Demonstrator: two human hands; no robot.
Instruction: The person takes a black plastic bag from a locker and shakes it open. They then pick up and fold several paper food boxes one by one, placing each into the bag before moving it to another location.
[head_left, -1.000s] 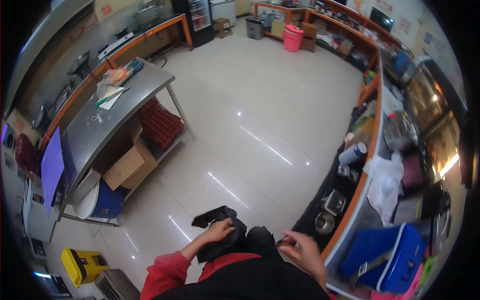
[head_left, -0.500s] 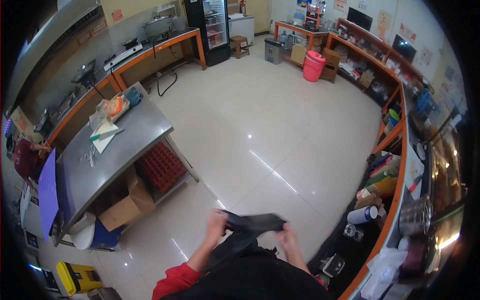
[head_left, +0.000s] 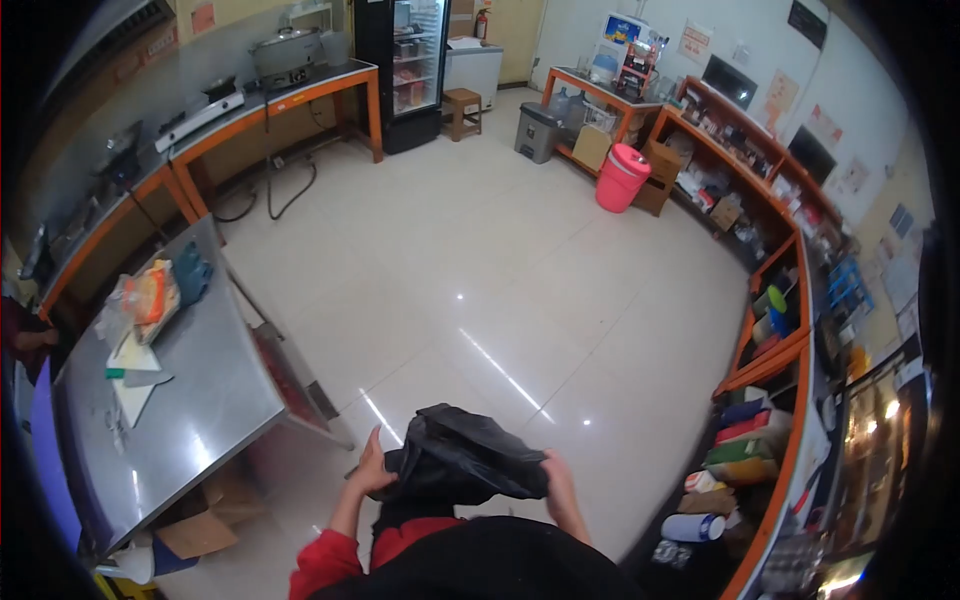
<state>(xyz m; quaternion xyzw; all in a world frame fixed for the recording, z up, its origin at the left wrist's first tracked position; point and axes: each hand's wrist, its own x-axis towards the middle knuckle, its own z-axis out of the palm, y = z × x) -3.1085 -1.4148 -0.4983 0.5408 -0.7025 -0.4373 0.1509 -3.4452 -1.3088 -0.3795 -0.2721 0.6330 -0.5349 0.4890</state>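
Note:
A black plastic bag (head_left: 475, 455), thin and creased, stretches between my two hands in front of my body. At its left side, my left hand (head_left: 372, 468) has the thumb raised and the fingers curled against the bag's edge. My right hand (head_left: 560, 485) grips the other end, its fingertips partly hidden by the dark plastic. The bag's upper edge bulges upward in the middle. My dark top and red sleeves lie just below it.
A steel table (head_left: 215, 375) with a knife (head_left: 150, 378) and packaged food (head_left: 150, 298) stands left. Orange-edged shelves (head_left: 800, 370) line the right. A pink bucket (head_left: 622, 180) and a grey bin (head_left: 537, 133) are at the back. Another person's arm (head_left: 35, 340) shows far left.
The bag has gone from a narrow, blurred strip to a wider, spread shape. My left hand has shifted left and lower, and the view has turned, bringing the steel table lower left.

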